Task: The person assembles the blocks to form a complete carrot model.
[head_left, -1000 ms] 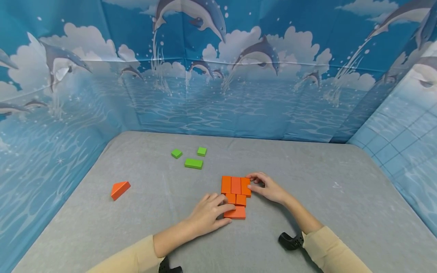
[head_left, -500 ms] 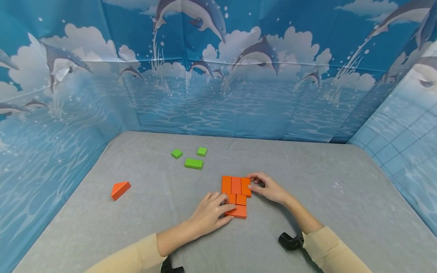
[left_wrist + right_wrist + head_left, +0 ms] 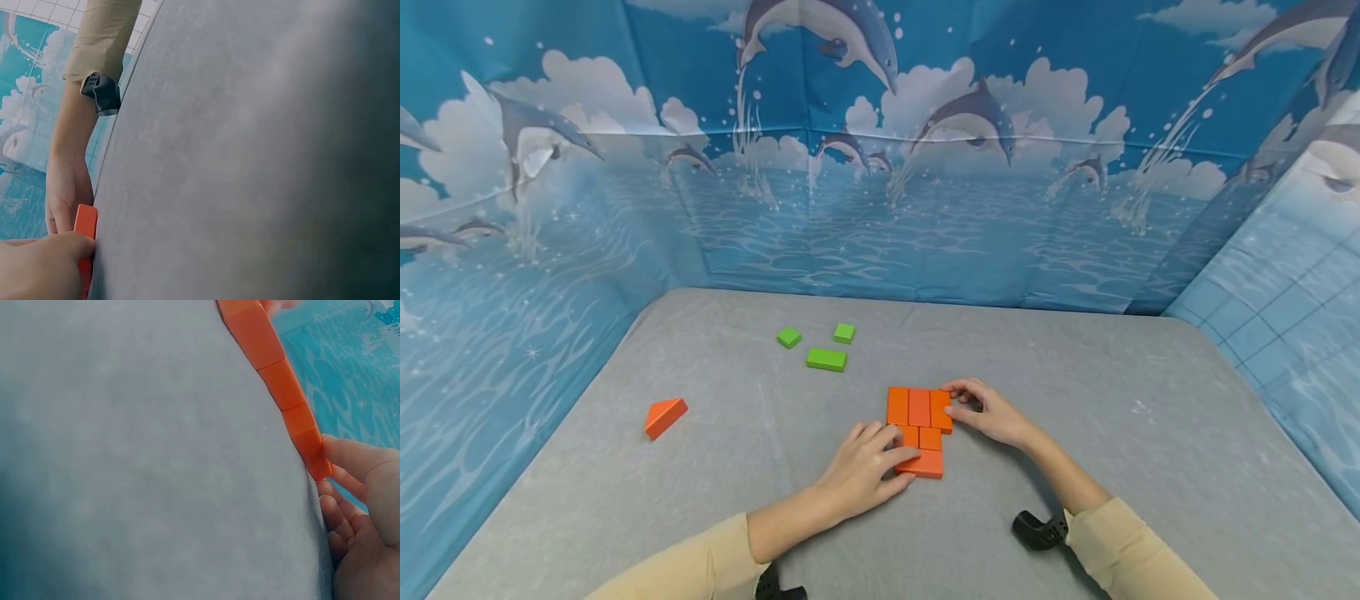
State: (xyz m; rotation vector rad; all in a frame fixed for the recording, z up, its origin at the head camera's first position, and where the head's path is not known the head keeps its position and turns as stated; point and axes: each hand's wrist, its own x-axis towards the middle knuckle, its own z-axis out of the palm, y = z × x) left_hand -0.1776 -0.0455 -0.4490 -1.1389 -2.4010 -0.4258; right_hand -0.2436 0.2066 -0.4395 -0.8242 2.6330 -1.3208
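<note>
Orange blocks lie flat and side by side in the head view. Three upright rectangles form the far row, and two smaller blocks [image 3: 930, 438] sit below them. A wide orange block [image 3: 928, 467] makes the near end. My left hand [image 3: 859, 473] holds this near block, its thumb along the front edge and a finger across the top, covering its left part. At the far right rectangle [image 3: 939, 408], my right hand [image 3: 996, 418] has its thumb on the right side and a finger by the far corner. The right wrist view shows this thumb [image 3: 353, 456] touching the block row's end.
Three green blocks lie farther back: a rectangle [image 3: 826, 360] and two small squares, one [image 3: 844, 333] to the right. An orange triangular block [image 3: 665, 418] lies at the left on the grey table [image 3: 1075, 367]. A dolphin-print curtain [image 3: 880, 225] stands around the table.
My left hand has slid slightly forward and right, pushing the near orange block closer against the small ones. The right hand has stayed in place.
</note>
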